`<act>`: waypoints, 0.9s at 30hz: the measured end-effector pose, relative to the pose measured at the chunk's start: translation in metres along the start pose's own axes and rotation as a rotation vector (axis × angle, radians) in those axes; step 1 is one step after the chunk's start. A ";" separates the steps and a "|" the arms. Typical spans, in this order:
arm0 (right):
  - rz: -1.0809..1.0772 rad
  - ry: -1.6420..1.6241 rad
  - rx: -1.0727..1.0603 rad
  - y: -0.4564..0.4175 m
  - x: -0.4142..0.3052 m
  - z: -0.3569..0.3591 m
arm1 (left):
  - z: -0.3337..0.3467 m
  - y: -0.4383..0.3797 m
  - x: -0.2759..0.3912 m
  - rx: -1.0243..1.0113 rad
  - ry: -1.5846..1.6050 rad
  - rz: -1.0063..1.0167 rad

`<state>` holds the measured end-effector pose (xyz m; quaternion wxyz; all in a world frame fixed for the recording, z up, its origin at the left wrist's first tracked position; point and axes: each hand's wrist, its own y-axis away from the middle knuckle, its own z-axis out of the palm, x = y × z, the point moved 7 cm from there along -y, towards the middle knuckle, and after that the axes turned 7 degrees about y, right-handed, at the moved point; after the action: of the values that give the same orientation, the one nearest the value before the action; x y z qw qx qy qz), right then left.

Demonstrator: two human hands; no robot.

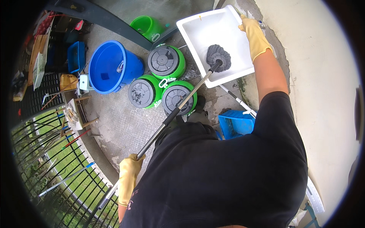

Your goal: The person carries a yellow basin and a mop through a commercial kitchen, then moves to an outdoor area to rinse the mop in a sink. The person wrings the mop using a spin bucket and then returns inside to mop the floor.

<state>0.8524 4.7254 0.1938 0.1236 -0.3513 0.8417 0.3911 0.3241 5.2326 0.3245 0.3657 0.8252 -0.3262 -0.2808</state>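
Note:
My left hand (129,168), in a yellow rubber glove, grips the metal handle (152,141) of a mop. The handle slants up and right across my body to a grey string mop head (218,58), which rests inside a white utility sink (196,34). My right hand (252,31), gloved the same way, reaches to the sink's right rim by the wall. Its fingers are bent there, but whether they grip the rim is unclear. Close beside that hand a small metal tap (261,23) juts from the wall.
Three green barrels with grey lids (163,60) stand left of the sink, next to a big blue tub (109,67). A white pole (238,99) leans over a blue crate (236,122) under the sink. Black railings (77,171) run along the left; a pale wall (319,85) bounds the right.

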 end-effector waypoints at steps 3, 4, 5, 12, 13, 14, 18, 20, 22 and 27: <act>-0.225 -0.549 0.081 -0.027 0.040 0.041 | -0.014 0.008 0.013 -0.003 0.038 -0.017; -0.226 -0.588 0.023 -0.030 0.063 0.068 | -0.009 0.004 0.007 -0.039 0.032 -0.014; -0.213 -0.363 0.074 -0.015 0.089 0.091 | -0.018 0.012 0.016 -0.094 0.045 -0.043; 0.128 0.042 -0.047 -0.033 0.342 0.266 | -0.047 0.007 -0.039 -0.097 -0.108 -0.072; 0.191 0.050 -0.092 -0.023 0.336 0.267 | -0.040 0.009 -0.053 -0.082 -0.157 -0.075; 0.253 0.061 -0.133 -0.013 0.328 0.266 | -0.035 0.010 -0.063 -0.030 -0.148 -0.113; 0.389 -0.340 -0.347 0.049 0.265 0.257 | -0.053 0.045 -0.085 0.236 -0.149 0.062; 0.475 -0.362 -0.447 0.059 0.259 0.268 | -0.066 0.060 -0.094 0.269 -0.134 0.120; 0.777 -0.741 -0.609 0.035 0.303 0.312 | -0.091 0.079 -0.102 0.211 -0.108 0.061; 0.701 -0.972 -0.668 -0.016 0.307 0.361 | -0.131 0.115 -0.092 0.481 -0.085 0.263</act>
<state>0.6172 4.8356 -0.2030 0.2381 0.1380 0.5889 0.7600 0.3199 5.2961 0.5112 0.1786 0.8265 -0.5027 -0.1798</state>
